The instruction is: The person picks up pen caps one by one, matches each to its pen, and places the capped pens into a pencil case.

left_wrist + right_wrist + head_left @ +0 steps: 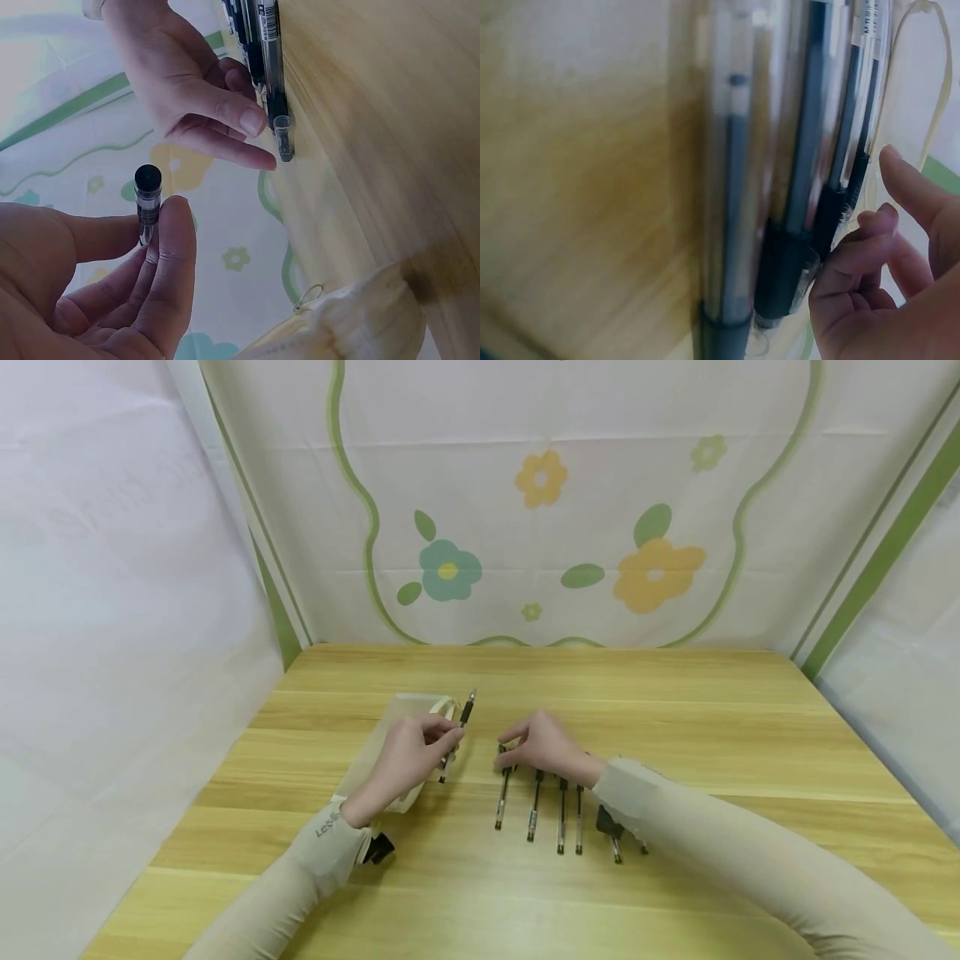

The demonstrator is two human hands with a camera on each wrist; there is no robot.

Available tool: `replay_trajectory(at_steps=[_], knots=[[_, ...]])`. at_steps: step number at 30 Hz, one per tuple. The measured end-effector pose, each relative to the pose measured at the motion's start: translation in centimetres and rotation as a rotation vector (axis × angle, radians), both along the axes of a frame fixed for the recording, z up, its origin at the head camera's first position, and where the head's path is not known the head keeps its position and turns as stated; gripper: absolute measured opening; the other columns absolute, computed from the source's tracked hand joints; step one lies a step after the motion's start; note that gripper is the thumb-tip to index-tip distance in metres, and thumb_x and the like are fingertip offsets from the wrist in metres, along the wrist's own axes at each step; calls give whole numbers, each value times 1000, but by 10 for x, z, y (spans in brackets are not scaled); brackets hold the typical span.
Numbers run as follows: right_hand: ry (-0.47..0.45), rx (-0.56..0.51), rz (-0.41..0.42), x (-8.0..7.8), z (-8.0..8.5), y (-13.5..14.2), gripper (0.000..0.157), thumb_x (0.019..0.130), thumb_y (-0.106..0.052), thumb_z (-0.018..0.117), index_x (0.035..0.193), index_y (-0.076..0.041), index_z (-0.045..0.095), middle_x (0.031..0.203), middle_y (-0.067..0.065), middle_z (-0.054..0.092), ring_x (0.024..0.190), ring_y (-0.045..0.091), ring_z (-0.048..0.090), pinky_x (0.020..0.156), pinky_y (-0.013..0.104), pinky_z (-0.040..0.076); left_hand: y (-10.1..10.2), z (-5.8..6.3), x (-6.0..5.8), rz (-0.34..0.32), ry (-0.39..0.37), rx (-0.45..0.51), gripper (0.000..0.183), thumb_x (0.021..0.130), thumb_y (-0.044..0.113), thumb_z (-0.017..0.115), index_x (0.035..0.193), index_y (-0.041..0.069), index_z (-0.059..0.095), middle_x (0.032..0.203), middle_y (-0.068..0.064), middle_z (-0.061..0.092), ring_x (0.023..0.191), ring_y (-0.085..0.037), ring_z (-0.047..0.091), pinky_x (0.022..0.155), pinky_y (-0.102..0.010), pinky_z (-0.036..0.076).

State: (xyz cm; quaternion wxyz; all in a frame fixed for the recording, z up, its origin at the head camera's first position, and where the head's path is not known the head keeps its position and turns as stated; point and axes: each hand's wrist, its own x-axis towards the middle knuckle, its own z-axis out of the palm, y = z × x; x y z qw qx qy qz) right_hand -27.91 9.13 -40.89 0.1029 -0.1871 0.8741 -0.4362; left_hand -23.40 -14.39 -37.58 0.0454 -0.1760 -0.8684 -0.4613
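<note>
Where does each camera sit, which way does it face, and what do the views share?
Head: on the head, facing forward and down at the wooden table; left hand, right hand and sleeves show.
Left wrist: facing past the left hand's pinched pen toward the flowered cloth; both hands show.
Right wrist: facing closely along the loose pens; the right hand shows, partly cut off.
Shared: head and left wrist both show the pinched pen and flowered cloth.

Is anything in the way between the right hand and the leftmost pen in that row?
Nothing visible is. In the head view, the right hand is right at the far end of the leftmost pen, and the row's other pens lie to its right.
</note>
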Motion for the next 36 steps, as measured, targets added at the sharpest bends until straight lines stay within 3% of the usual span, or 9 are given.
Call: replay_trajectory(at_steps=[5, 9, 12, 19, 25, 31, 36], knots=[[43, 60, -10, -1, -1, -4, 43, 72, -24, 90, 107, -3, 75, 109, 10, 71, 79, 13, 65, 74, 35, 55, 0, 1, 0, -8, 2, -1, 13, 97, 19, 65, 97, 11, 74, 73, -3, 68, 61, -15, 63, 52, -31, 51], [47, 81, 2, -3, -2, -6, 42, 73, -24, 89, 107, -2, 75, 109, 11, 71, 48, 9, 42, 61, 31, 51, 0, 2, 0, -10, -4, -10, 13, 97, 20, 65, 96, 11, 74, 73, -2, 68, 61, -17, 62, 51, -30, 49], [41, 85, 12, -3, -2, -7, 41, 73, -24, 89, 106, -3, 75, 107, 10, 72, 42, 12, 30, 54, 30, 46, -1, 2, 1, -16, -10, -9, 13, 97, 19, 65, 95, 10, 74, 72, -2, 68, 60, -19, 62, 49, -30, 48], [81, 79, 7, -4, 0, -7, 40, 75, -22, 88, 106, -1, 74, 86, 2, 69, 67, 14, 59, 64, 33, 53, -1, 0, 0, -33, -7, 5, 13, 97, 18, 65, 95, 9, 74, 70, 0, 67, 58, -20, 62, 47, -29, 48], [88, -107, -69, -6, 0, -2, 39, 79, -15, 85, 110, 2, 69, 98, 6, 68, 79, 19, 65, 63, 34, 56, 0, 0, 0, -29, -12, 34, 12, 97, 16, 65, 96, 8, 73, 71, -4, 67, 58, -19, 63, 48, -29, 49], [-74, -393, -130, -3, 7, 4, 36, 84, -2, 78, 116, -1, 61, 95, 14, 69, 84, 35, 68, 68, 48, 57, 2, 2, 2, -11, -8, 56, 11, 97, 18, 65, 95, 10, 74, 72, -2, 68, 60, -16, 63, 52, -32, 52], [-204, -596, -217, 3, 20, 10, 38, 84, 4, 75, 119, 0, 59, 103, 21, 69, 90, 37, 68, 79, 53, 54, 4, 1, 2, -34, 14, 77, 10, 96, 16, 66, 95, 9, 74, 70, 0, 67, 58, -17, 64, 54, -38, 55]])
